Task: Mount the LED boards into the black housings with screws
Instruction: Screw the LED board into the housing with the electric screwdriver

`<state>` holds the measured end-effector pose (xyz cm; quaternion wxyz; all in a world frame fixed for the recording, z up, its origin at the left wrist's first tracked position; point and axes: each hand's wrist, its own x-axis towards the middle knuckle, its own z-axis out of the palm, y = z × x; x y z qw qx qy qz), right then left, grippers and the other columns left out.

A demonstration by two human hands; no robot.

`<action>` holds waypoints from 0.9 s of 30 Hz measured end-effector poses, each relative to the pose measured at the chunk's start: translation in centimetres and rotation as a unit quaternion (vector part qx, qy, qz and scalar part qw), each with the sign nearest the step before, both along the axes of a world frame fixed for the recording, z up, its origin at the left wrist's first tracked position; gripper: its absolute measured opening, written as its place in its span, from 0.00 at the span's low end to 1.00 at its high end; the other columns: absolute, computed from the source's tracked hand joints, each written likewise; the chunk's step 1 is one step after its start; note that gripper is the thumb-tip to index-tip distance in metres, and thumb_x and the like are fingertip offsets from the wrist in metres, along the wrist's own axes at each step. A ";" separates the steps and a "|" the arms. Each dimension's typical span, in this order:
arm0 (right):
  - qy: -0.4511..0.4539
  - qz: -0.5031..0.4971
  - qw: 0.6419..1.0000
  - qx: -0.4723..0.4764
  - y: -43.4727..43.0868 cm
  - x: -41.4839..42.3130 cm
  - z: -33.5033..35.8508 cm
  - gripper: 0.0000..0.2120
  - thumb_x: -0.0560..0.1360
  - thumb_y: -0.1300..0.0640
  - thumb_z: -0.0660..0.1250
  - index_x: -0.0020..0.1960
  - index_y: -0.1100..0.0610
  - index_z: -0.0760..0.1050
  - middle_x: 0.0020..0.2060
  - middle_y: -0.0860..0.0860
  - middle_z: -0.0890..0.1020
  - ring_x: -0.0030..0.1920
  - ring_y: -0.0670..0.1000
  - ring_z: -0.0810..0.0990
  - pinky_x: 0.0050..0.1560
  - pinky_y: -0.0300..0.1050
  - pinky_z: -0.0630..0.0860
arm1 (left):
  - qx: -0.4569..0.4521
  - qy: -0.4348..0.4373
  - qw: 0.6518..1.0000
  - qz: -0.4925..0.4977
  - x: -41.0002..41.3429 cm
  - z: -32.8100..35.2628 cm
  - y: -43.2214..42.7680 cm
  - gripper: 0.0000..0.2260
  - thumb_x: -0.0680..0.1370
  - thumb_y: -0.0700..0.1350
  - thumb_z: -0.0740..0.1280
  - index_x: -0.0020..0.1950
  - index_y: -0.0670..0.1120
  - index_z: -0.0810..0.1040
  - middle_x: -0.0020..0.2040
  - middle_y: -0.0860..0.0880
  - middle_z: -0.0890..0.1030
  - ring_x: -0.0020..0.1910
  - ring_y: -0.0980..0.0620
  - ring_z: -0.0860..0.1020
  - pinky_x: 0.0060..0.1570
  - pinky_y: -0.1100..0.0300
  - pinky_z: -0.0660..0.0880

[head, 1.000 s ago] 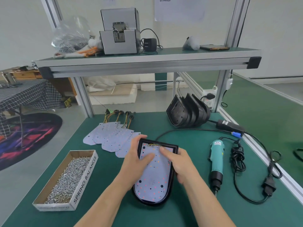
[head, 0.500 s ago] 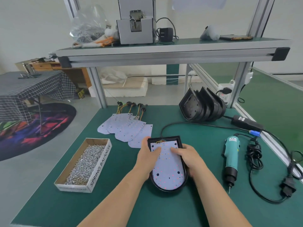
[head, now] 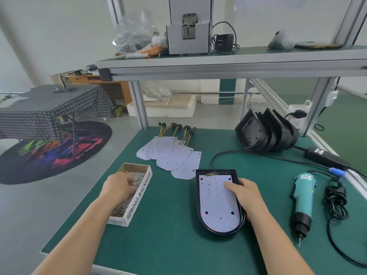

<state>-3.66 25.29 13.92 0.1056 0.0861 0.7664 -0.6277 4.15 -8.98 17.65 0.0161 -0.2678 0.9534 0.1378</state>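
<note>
1. R hand [head: 243,195]: rests on the right half of the LED board [head: 217,207]. Fingers lie together and fairly straight, pressing down, not curled round anything. Thumb not visible.
2. LED board: seated inside the black housing [head: 218,232], which lies flat on the bench mat [head: 168,245]. Wires bunch at its far end. No screws seen in its holes.
   - Judged thin, light and stiff, with LEDs prone to damage.
   - Press on bare areas and lift by the edges only. Don't pull the wires.
3. Black housing: judged rigid plastic, light, apt to slide on the mat. Needs one hand steadying it by the rim during driving.
4. L hand [head: 119,188]: in the screw box [head: 139,197], fingers bent down into the screws [head: 121,207]. Tips buried, so can't tell if any are pinched.
   - Screws judged tiny, hard and slippery. Pick between thumb and forefinger, a few at a time.
5. Driver [head: 302,195]: lies untouched, right of the housing, bit pointing toward the person.
6. Far: spare boards [head: 170,155] fanned out, overlapping; housing stack [head: 266,133] nested on edge, well apart from them.
</note>
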 end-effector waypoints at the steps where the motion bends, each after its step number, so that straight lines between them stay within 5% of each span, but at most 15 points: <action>1: -0.001 -0.001 1.000 -0.002 0.0 0.0 0.0 0.15 0.73 0.62 0.71 0.52 0.74 0.76 0.43 0.67 0.82 0.41 0.53 0.76 0.46 0.55 0.77 | -0.004 0.002 1.000 -0.006 0.2 -0.4 0.0 0.09 0.76 0.46 0.72 0.56 0.51 0.84 0.56 0.48 0.84 0.51 0.47 0.81 0.52 0.56 0.77; 3: -0.006 -0.007 1.000 -0.007 0.1 0.2 0.1 0.10 0.74 0.63 0.71 0.50 0.70 0.79 0.47 0.65 0.84 0.41 0.55 0.80 0.52 0.62 0.80 | -0.008 0.037 0.999 -0.010 0.4 -1.0 0.0 0.06 0.76 0.46 0.72 0.52 0.51 0.86 0.52 0.50 0.85 0.48 0.48 0.81 0.51 0.56 0.78; 8: -0.004 -0.013 1.000 -0.012 0.1 0.5 0.4 0.04 0.74 0.63 0.71 0.46 0.64 0.81 0.48 0.63 0.85 0.41 0.57 0.82 0.52 0.62 0.81 | -0.012 0.102 0.995 -0.004 0.7 -1.8 -0.3 0.08 0.75 0.40 0.72 0.37 0.51 0.85 0.39 0.54 0.84 0.40 0.51 0.80 0.42 0.59 0.75; 13: -0.002 -0.014 1.000 -0.008 0.2 0.6 0.4 0.04 0.74 0.62 0.72 0.46 0.64 0.81 0.47 0.62 0.85 0.41 0.57 0.82 0.53 0.62 0.81 | -0.042 0.151 0.988 0.004 0.8 -1.8 -0.5 0.06 0.78 0.44 0.71 0.45 0.51 0.88 0.44 0.53 0.87 0.44 0.48 0.81 0.47 0.56 0.76; 19: -0.005 -0.017 1.000 -0.018 0.0 0.7 0.5 0.04 0.74 0.64 0.71 0.47 0.65 0.80 0.49 0.64 0.85 0.40 0.56 0.81 0.52 0.63 0.81 | 0.026 0.178 0.980 0.080 0.3 -1.9 -0.4 0.09 0.77 0.43 0.71 0.36 0.48 0.82 0.30 0.53 0.79 0.31 0.55 0.75 0.34 0.59 0.68; 23: -0.003 -0.017 1.000 -0.019 0.1 0.8 0.6 0.02 0.74 0.64 0.71 0.46 0.63 0.81 0.48 0.63 0.85 0.42 0.57 0.82 0.52 0.61 0.81 | 0.124 0.187 0.968 0.116 0.5 -1.4 -0.4 0.09 0.76 0.38 0.71 0.37 0.48 0.82 0.33 0.49 0.82 0.33 0.48 0.80 0.37 0.58 0.75; 25: 0.000 -0.019 1.000 -0.018 0.1 0.8 0.6 0.04 0.74 0.64 0.72 0.47 0.65 0.81 0.48 0.63 0.85 0.42 0.57 0.82 0.53 0.62 0.80 | 0.241 0.224 0.932 0.153 0.6 -0.7 -0.3 0.06 0.76 0.35 0.70 0.41 0.42 0.84 0.35 0.45 0.83 0.33 0.48 0.79 0.37 0.56 0.77; 27: 0.001 -0.023 1.000 -0.015 0.0 0.7 0.5 0.06 0.74 0.63 0.72 0.48 0.67 0.80 0.49 0.64 0.85 0.43 0.56 0.81 0.53 0.63 0.80 | 0.462 0.294 0.816 0.186 0.2 0.7 0.7 0.03 0.77 0.32 0.68 0.47 0.35 0.81 0.38 0.43 0.80 0.33 0.52 0.76 0.35 0.61 0.77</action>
